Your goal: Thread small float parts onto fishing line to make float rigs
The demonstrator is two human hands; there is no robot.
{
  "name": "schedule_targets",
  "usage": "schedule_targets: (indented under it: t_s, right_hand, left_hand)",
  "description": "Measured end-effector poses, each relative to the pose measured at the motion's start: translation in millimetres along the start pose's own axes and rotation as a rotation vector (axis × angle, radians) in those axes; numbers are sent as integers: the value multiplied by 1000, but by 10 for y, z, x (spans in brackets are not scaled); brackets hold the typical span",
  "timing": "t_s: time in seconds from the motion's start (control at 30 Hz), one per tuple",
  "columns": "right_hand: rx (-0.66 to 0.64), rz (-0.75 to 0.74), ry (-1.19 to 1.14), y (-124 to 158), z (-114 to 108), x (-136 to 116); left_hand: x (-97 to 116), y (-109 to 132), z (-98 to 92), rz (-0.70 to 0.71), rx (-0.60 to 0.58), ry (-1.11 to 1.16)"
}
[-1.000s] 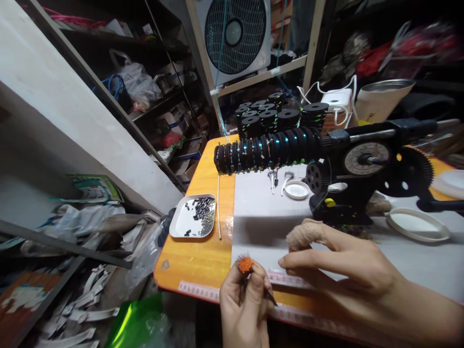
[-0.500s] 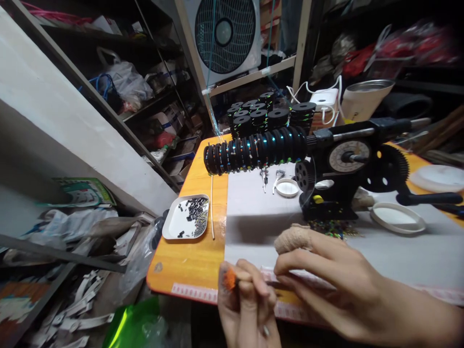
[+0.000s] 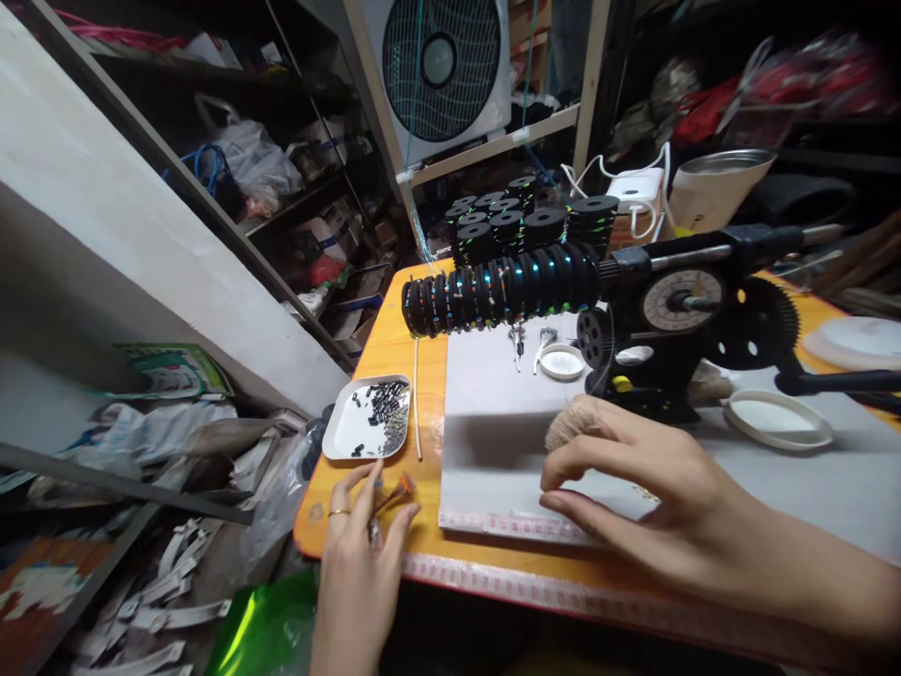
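Observation:
My left hand [image 3: 356, 563], a ring on one finger, is at the near left corner of the orange table [image 3: 384, 352]. Its thumb and fingers pinch a thin stick with a small orange tuft [image 3: 404, 484] just above the tabletop. My right hand [image 3: 633, 488] lies on the white sheet [image 3: 493, 404], fingers curved with the tips near the measuring tape [image 3: 507, 527] along the sheet's edge. Nothing shows in it. Its thumb [image 3: 572, 422] is wrapped in beige bandage.
A black winding machine [image 3: 679, 310] with a dial carries a row of black spools [image 3: 499, 289]; more spools [image 3: 527, 221] are stacked behind. A white tray of small black pieces [image 3: 370, 418], a white rod [image 3: 417, 394], round lids [image 3: 561, 361] [image 3: 778, 420]. Cluttered shelves, a fan [image 3: 440, 61].
My left hand has moved left and down from the sheet's near edge to the table corner with the orange-tufted stick. My right hand has stayed on the sheet.

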State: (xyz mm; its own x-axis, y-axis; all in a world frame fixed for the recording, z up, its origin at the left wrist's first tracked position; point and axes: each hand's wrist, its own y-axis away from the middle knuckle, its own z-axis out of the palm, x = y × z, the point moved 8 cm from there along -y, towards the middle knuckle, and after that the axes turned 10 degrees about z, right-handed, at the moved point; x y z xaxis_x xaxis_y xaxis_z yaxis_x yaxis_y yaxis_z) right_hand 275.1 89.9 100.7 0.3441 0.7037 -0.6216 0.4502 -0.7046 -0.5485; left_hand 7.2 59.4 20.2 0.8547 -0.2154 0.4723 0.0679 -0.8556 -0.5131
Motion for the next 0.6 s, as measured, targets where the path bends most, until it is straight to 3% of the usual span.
schedule_targets:
  t_s: [0.1, 0.2, 0.3, 0.4, 0.5, 0.6]
  right_hand:
    - [-66, 17, -9, 7, 45, 45]
    - [-76, 27, -29, 16, 58, 60]
    - [-43, 33, -76, 25, 56, 39]
    - [-12, 37, -147, 49, 72, 25]
    - [0, 41, -180, 85, 104, 48]
    - [12, 21, -170, 111, 108, 63]
  left_hand:
    - [123, 31, -188, -10, 189, -40]
    - [235, 61, -169, -81, 201, 106]
    - [371, 141, 114, -269, 134, 525]
    - [665, 255, 492, -396, 49, 872]
    - [885, 380, 771, -486, -2, 956]
    - [939, 469, 882, -555, 50, 928]
